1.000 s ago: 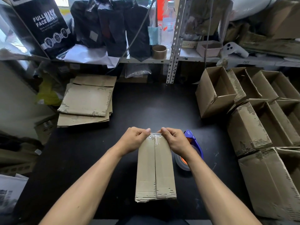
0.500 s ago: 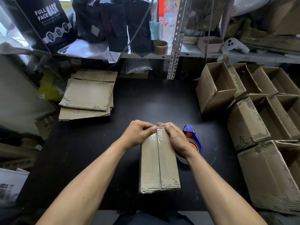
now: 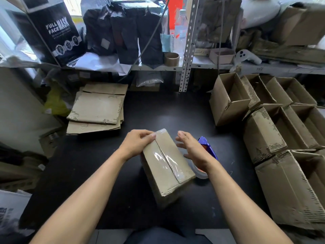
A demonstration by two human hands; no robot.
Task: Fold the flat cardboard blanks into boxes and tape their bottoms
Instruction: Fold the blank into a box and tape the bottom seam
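Observation:
A folded cardboard box (image 3: 165, 166) lies bottom-up in the middle of the black table (image 3: 88, 161), turned at an angle, with clear tape along its centre seam. My left hand (image 3: 137, 141) grips its far left corner, thumb on the taped end. My right hand (image 3: 190, 147) hovers just right of the box, fingers spread and relaxed, holding nothing. A blue tape dispenser (image 3: 205, 152) with its tape roll sits on the table behind my right hand, partly hidden by it. A stack of flat cardboard blanks (image 3: 98, 110) lies at the far left of the table.
Several folded open boxes (image 3: 274, 131) crowd the right side of the table. A metal shelf (image 3: 186, 66) behind holds black bags, a "FULL FACE MASK" carton (image 3: 56, 30), a tape core and a white controller. Bare black table shows between the blanks and the boxes.
The box has been turned clockwise and tilted. My right hand has come off its far end and now hovers beside it. My left hand still holds the far corner.

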